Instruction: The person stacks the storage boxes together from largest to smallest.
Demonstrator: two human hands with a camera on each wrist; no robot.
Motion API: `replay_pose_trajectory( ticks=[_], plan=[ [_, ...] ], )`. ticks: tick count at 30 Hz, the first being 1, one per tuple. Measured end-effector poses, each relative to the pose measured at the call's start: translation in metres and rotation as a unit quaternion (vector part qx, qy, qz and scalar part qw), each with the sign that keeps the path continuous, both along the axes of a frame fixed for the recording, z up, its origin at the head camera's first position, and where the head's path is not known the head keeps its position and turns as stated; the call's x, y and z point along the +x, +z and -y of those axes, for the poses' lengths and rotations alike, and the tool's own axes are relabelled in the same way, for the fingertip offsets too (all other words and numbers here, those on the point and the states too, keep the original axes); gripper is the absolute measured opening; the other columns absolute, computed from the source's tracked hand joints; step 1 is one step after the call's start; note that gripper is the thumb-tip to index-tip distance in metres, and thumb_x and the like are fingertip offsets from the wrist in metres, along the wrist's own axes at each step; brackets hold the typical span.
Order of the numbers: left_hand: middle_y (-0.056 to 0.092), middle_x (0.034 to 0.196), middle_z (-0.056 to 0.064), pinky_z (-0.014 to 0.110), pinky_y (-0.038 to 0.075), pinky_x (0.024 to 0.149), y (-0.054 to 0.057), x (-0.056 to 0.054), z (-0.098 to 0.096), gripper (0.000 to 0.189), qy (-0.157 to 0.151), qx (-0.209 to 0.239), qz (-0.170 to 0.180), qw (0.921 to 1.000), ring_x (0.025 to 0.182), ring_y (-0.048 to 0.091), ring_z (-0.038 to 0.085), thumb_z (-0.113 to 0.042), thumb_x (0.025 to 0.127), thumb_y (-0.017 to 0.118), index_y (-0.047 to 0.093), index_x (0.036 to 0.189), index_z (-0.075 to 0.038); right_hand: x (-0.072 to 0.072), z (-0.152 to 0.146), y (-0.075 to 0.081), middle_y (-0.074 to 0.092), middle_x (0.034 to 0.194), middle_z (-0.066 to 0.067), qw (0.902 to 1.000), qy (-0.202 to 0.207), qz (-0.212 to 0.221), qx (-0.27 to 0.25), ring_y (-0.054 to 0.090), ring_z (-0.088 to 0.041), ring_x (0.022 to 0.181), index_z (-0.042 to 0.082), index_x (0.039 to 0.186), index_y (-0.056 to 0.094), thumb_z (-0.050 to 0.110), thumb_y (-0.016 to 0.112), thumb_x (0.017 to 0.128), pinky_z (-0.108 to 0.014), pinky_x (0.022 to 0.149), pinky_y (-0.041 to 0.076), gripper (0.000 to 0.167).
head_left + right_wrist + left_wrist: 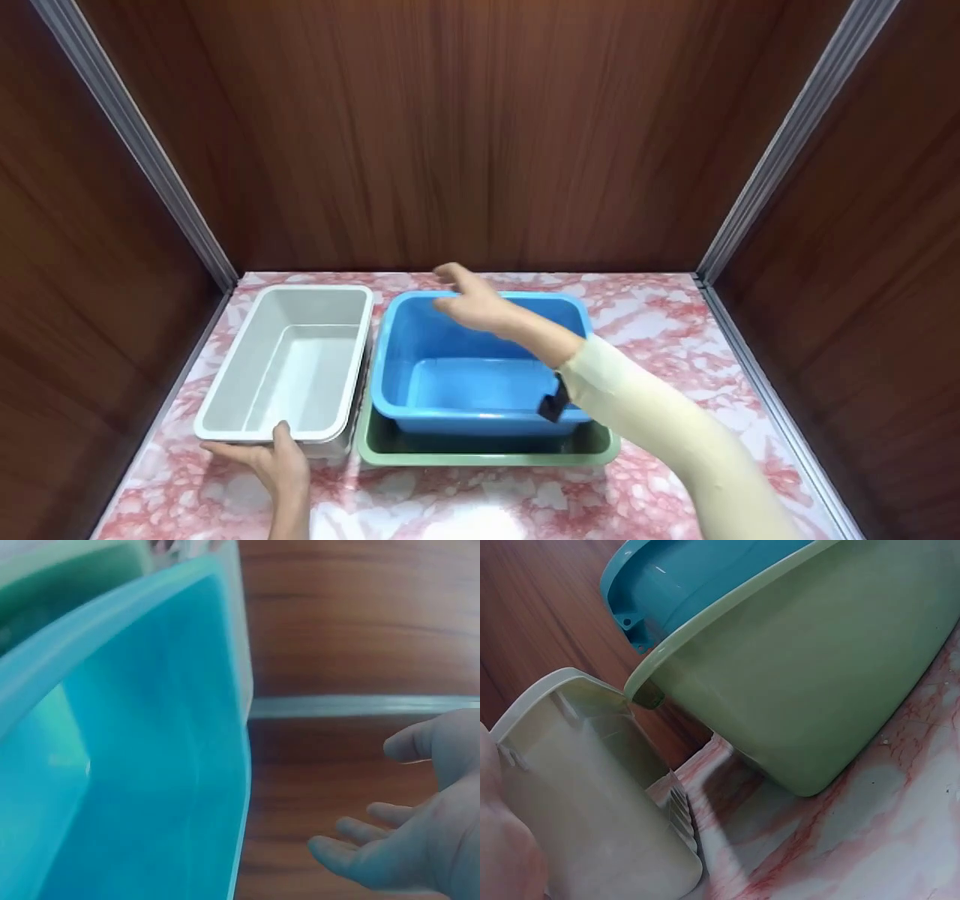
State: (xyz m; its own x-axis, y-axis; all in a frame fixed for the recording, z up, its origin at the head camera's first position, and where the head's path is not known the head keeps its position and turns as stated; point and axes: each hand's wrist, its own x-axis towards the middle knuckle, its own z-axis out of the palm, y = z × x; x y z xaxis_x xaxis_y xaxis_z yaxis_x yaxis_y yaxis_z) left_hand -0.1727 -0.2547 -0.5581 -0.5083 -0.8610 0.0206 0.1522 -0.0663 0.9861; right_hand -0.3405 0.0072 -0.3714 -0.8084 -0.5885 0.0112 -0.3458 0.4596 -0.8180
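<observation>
At the left of the head view sits a white rectangular bin (307,367), its floor bare. My left hand (281,465) grips its near rim, thumb over the top edge and fingers along the outside below it. In the left wrist view only part of that hand (506,840) shows, against the bin's wall (600,802). Over the far part of a blue bin (465,382) hangs my right hand (476,304), holding nothing. Its fingers (360,831) are spread and slightly bent in the right wrist view. The blue bin stands inside a green bin (487,459).
Red-and-white marbled covering (667,322) lies under the bins. Brown wood-grain panels (480,135) rise at the back and both sides, joined by metal corner strips (799,135). A small black piece (553,405) hangs by the right sleeve (652,420).
</observation>
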Motion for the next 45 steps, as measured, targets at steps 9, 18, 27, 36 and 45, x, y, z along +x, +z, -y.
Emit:
replay_pose_trajectory(
  ticks=[9,18,27,36,45],
  plan=[
    [-0.032,0.154,-0.003,0.018,-0.003,0.109,-0.012,-0.001,0.004,0.106,0.007,0.013,0.009,0.9999,0.139,-0.009,0.002,-0.006,0.089,0.055,-0.031,0.148,-0.025,-0.005,0.065,0.015,0.052,0.134,-0.007,0.9993,0.031,0.02,-0.003,0.052,-0.02,0.118,0.008,0.136,0.05,0.018,0.057,0.096,-0.032,0.09,0.048,0.042],
    [-0.029,0.155,-0.003,0.025,0.004,0.114,-0.011,-0.002,0.008,0.106,-0.001,0.02,-0.017,0.9997,0.142,0.0,0.009,-0.005,0.09,0.057,-0.03,0.148,-0.027,-0.032,0.107,0.02,0.053,0.132,-0.004,0.9959,0.032,0.069,0.048,0.052,-0.017,0.113,0.007,0.136,0.051,0.025,0.057,0.096,-0.035,0.093,0.046,0.045],
    [-0.027,0.156,-0.004,0.022,0.007,0.112,-0.012,0.0,0.005,0.103,0.031,0.027,-0.008,0.9991,0.138,0.0,0.001,-0.003,0.089,0.054,-0.026,0.15,-0.023,-0.046,0.139,0.006,0.049,0.137,0.0,0.9892,0.039,0.108,0.092,0.049,-0.021,0.118,0.012,0.142,0.046,0.03,0.057,0.094,-0.041,0.099,0.043,0.052],
    [-0.024,0.157,-0.002,0.018,0.002,0.111,-0.017,-0.004,0.001,0.101,0.029,0.012,-0.002,0.9995,0.138,-0.004,0.0,-0.006,0.089,0.054,-0.025,0.151,-0.02,-0.059,0.146,-0.018,0.044,0.145,-0.001,0.9836,-0.015,0.161,0.079,0.044,-0.023,0.124,0.014,0.142,0.046,0.034,0.056,0.095,-0.044,0.106,0.036,0.052],
    [-0.013,0.16,0.006,0.023,0.01,0.113,-0.009,0.004,-0.002,0.099,0.02,0.009,-0.044,0.9988,0.142,0.009,0.014,-0.003,0.089,0.055,-0.02,0.152,-0.015,-0.07,0.167,-0.044,0.042,0.146,-0.008,0.984,-0.048,0.164,0.05,0.042,-0.021,0.129,0.004,0.145,0.042,0.024,0.057,0.094,-0.036,0.106,0.036,0.056]
  ],
)
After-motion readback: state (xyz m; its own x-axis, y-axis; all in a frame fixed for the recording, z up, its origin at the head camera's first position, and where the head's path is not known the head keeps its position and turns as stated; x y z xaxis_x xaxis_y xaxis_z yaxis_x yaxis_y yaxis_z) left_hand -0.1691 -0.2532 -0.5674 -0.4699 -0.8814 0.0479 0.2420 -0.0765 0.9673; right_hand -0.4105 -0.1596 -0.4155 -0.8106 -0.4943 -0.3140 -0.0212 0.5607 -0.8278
